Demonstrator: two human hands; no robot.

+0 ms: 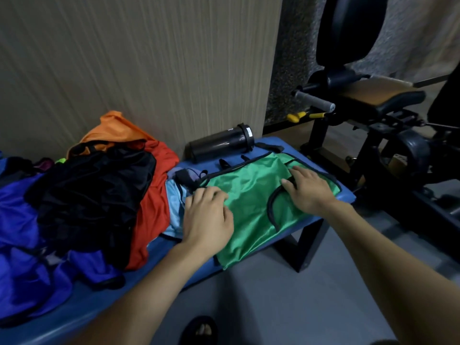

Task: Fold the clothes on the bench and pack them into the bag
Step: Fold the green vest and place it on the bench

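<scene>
While our two hands lie on the green vest [251, 205], it sits spread at the right end of the blue tabletop [347, 195], its lower edge hanging over the front; our left hand [211, 217] rests flat near its left side with the fingers only loosely bent, and our right hand [307, 189] presses flat on the upper right part, by the black-trimmed armhole; neither grip is closed on anything, both palms simply bear down on the cloth. We judge the fabric thin, glossy and very light, so it will likely slide on the padded surface and slip out of a loose fold; smoothing with flat palms suits it, and for the fold itself we would pinch the black binding at the shoulder or hem, where the edge is firmer than the slack middle. To the left wait the unfolded clothes: a black garment [99, 190] atop a red one [154, 207], an orange one [117, 128] behind, blue ones [20, 232] at the far left, and a pale blue piece [174, 207] just beside the vest; a black bottle [221, 143] lies on its side against the wall; we cannot see the bag from here.
</scene>
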